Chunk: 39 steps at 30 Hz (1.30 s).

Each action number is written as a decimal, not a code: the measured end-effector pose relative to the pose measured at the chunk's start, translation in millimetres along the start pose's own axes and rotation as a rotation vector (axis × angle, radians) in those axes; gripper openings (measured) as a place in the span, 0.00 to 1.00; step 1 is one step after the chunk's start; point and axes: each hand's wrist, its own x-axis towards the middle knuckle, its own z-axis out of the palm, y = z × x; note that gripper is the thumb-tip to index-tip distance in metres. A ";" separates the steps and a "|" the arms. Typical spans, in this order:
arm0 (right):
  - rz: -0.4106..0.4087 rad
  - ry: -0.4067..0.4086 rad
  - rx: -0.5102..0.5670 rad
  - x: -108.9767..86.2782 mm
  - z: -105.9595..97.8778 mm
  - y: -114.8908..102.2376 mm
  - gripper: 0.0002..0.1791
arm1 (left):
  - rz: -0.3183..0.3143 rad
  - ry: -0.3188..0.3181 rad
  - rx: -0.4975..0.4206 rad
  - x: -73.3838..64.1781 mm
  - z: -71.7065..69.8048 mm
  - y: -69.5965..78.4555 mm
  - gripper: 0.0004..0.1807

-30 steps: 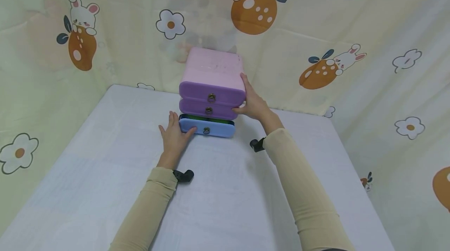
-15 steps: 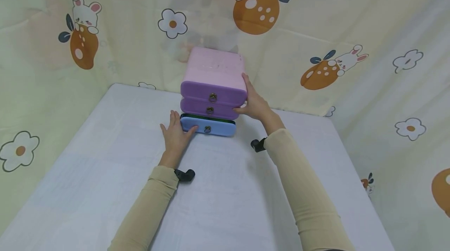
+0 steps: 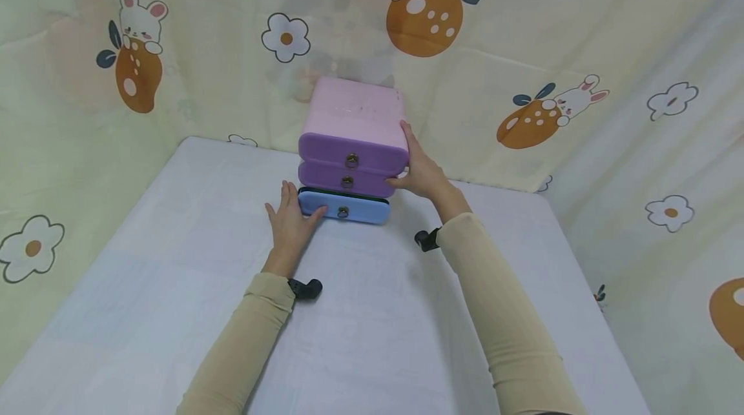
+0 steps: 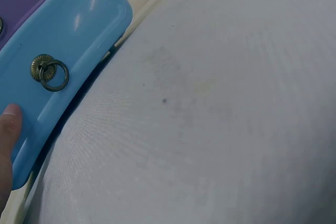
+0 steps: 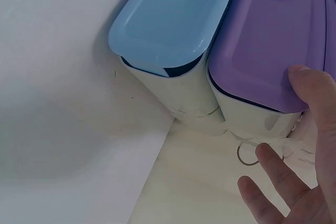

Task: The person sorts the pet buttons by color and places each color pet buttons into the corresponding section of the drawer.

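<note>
A small chest of drawers [image 3: 356, 108] with a pink top stands at the back of the table. Its upper drawer [image 3: 325, 147] and middle drawer [image 3: 320, 174] have purple fronts, and the bottom drawer [image 3: 369, 210] is blue. Each front carries a brass ring pull. The blue drawer stands slightly out, with a thin dark gap visible in the right wrist view. My left hand [image 3: 288, 228] presses its thumb on the blue front, other fingers extended at the left side. My right hand [image 3: 423, 173] touches the right side, its thumb on the middle drawer's front.
White cloth covers the table [image 3: 372, 324]. A pale curtain [image 3: 221, 92] printed with rabbits, fruit and flowers hangs directly behind the chest and along both sides. A small black device [image 3: 306, 290] sits at the left wrist, and another black device [image 3: 427, 239] at the right.
The blue drawer has slid inward, and the green and dark gap above its front has narrowed. My left thumb has stayed on it. The right hand keeps its place on the chest.
</note>
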 end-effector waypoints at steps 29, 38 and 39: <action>-0.025 0.007 0.020 -0.7 -1.3 1.4 0.70 | -0.037 0.062 0.043 5.4 5.7 6.6 0.56; -0.029 0.028 0.001 -2.0 2.6 4.0 0.71 | -0.036 0.115 0.029 6.4 7.2 5.9 0.49; -0.030 0.030 0.001 -2.5 4.4 4.8 0.70 | -0.036 0.123 0.022 6.6 7.6 4.8 0.47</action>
